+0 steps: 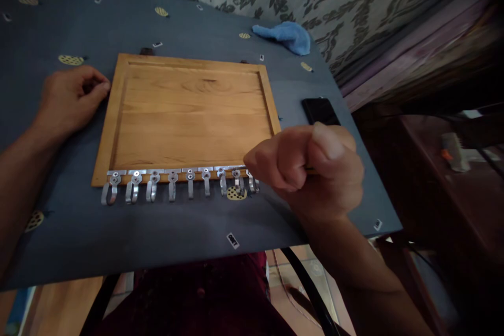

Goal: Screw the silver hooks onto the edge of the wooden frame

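A wooden board [189, 115] with a raised rim lies flat on the dark blue table [157, 226]. A row of several metal hooks [173, 184] is screwed along its near edge. My left hand [69, 97] rests on the table at the board's left edge, fingers curled, touching the rim. My right hand [311, 165] is closed in a fist near the board's near right corner, gripping a thin tool whose tip [240, 168] reaches toward the rightmost hooks; most of the tool is hidden in the fist.
A blue cloth [285, 37] lies at the table's far right. A black phone [319, 110] sits right of the board. Small stickers and dotted yellow patches are scattered on the table. A patterned wall stands behind; dark furniture is to the right.
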The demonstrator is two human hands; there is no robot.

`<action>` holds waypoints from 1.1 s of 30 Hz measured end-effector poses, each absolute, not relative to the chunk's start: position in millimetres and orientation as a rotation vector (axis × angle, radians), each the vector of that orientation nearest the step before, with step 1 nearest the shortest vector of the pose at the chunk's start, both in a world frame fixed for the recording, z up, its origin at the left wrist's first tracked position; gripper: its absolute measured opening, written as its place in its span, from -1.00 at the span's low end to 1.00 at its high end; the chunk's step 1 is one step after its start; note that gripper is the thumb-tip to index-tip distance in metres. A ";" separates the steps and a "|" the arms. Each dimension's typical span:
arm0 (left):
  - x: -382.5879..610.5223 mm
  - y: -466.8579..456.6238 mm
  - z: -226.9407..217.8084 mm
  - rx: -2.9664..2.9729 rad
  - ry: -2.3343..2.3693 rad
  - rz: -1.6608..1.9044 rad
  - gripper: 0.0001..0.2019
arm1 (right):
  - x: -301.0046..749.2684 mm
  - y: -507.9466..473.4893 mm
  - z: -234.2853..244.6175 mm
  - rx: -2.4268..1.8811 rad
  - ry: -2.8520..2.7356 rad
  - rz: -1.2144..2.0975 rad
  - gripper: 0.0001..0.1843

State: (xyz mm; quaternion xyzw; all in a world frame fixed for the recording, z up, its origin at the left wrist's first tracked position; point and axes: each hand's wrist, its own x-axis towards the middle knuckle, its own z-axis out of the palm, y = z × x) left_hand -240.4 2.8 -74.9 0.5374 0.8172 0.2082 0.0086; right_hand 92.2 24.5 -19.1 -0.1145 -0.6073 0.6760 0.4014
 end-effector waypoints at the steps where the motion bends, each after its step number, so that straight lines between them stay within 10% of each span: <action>1: -240.3 2.9 -74.9 1.680 2.551 0.652 -0.48 | 92.4 24.6 -19.5 -0.275 -1.539 1.720 -0.42; 33: -240.7 2.7 -73.4 1.704 2.559 0.625 -0.50 | 75.5 19.1 -18.0 -0.440 -1.345 1.512 -0.31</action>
